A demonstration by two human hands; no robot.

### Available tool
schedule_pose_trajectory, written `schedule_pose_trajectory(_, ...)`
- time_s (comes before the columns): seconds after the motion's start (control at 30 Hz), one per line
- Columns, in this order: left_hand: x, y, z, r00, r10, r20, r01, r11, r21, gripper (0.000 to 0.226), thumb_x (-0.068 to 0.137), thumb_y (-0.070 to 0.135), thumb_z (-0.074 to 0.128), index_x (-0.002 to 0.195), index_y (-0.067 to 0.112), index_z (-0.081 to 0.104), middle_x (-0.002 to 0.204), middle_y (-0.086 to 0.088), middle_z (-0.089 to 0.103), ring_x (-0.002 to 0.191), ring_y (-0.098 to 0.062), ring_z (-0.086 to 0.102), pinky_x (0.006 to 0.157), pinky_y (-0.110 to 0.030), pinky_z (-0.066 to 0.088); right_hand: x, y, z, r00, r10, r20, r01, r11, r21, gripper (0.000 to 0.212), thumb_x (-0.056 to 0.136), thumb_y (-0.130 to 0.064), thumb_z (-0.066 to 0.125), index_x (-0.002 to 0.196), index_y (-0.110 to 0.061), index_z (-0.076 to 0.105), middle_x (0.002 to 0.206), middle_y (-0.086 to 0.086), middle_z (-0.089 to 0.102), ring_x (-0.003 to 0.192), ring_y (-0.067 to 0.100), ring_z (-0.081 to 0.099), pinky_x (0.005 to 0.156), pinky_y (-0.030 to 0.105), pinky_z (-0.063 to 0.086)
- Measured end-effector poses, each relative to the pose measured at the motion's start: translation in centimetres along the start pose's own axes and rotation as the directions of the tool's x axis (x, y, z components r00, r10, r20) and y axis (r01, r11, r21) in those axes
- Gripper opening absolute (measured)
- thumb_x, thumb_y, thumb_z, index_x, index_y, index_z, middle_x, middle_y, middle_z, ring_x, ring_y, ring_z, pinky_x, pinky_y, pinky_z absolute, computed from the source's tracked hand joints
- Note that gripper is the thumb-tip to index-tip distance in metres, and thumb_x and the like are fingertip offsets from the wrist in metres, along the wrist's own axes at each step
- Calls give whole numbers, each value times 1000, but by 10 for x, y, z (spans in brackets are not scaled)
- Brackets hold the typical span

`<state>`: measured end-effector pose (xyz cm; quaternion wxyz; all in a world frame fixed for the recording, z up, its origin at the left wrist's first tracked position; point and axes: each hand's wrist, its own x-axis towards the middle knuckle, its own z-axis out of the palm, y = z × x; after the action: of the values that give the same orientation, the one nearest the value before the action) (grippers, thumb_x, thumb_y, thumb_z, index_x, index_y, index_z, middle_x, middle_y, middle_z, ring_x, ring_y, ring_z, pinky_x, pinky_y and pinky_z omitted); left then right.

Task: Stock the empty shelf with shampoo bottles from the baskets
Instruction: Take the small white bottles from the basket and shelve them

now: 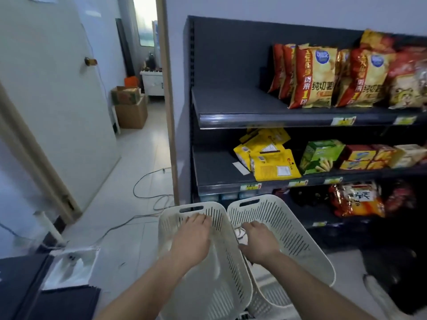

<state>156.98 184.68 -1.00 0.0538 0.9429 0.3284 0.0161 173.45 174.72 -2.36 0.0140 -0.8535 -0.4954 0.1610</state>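
Two white slotted baskets stand side by side on the floor in front of the dark shelf unit. My left hand (193, 236) reaches down into the left basket (215, 280), fingers pointing forward; what lies under its palm is hidden. In the right basket (288, 227), my right hand (258, 243) curls around a white shampoo bottle (241, 235), which shows only between forefinger and thumb. The left part of the top shelf (231, 100) is bare.
Chip bags (312, 77) fill the right of the top shelf. Yellow packs (268, 155) and snack boxes (321, 155) sit on the middle shelf, noodle packs (355, 199) below. Cables (147, 188) trail over the tiled floor; a door (53, 88) stands open left.
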Motion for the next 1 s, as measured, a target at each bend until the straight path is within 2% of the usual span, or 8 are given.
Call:
schedule_pose_trajectory(0.17,59,38,27,993,90,77,-87,996,-32,54,91,19,53,143,12,38,147,-6,41,139,-22,31,116,-33,21,20,52,16,991,122,60,-124,992,30,57,92,-40,56,143,-18,43,143,7,47,132,26,42,108,38,41)
schedule_pose_trajectory(0.33,121,72,61,981,113,157,-108,993,-38,46,93,20,49,137,12,43,140,-7,47,133,-23,37,114,-35,28,50,103,34,977,142,156,-145,989,3,60,91,-41,56,145,-19,41,142,7,48,132,26,44,106,37,41)
schedule_pose_trajectory(0.43,152,88,87,969,65,238,-57,998,-41,46,97,30,44,140,13,42,141,-7,46,133,-24,38,113,-36,28,73,136,43,972,113,206,-114,993,-11,62,91,-42,56,146,-18,40,139,8,49,129,26,45,103,36,44)
schedule_pose_trajectory(0.63,199,110,146,918,-73,389,67,997,30,42,91,21,52,132,13,48,135,-6,50,127,-25,43,106,-36,34,116,185,71,951,103,292,-122,991,46,56,92,-44,56,139,-17,45,135,9,51,127,27,46,102,38,44)
schedule_pose_trajectory(0.73,215,115,176,883,-142,447,131,990,56,42,89,20,54,130,14,51,132,-5,52,122,-24,48,101,-37,41,131,199,96,929,105,355,-141,987,76,57,95,-48,52,142,-17,42,138,8,49,129,27,45,105,37,40)
schedule_pose_trajectory(0.83,231,114,209,867,-156,474,134,988,80,40,93,20,49,132,12,50,130,-7,52,120,-25,50,100,-39,44,148,208,123,907,124,402,-189,974,126,57,94,-52,50,140,-18,42,136,7,50,127,25,46,103,37,42)
schedule_pose_trajectory(0.93,252,111,239,847,-193,496,167,981,96,32,93,20,47,123,13,56,123,-6,58,113,-23,54,97,-38,46,164,211,151,880,146,453,-261,944,202,57,95,-51,50,139,-16,43,134,7,52,126,25,48,101,36,44)
schedule_pose_trajectory(1.0,263,110,259,825,-210,525,174,978,118,33,93,21,45,123,12,56,123,-7,57,113,-25,53,97,-40,46,176,211,170,860,190,473,-360,883,300,58,94,-52,52,136,-13,47,133,7,55,124,25,51,99,32,44)
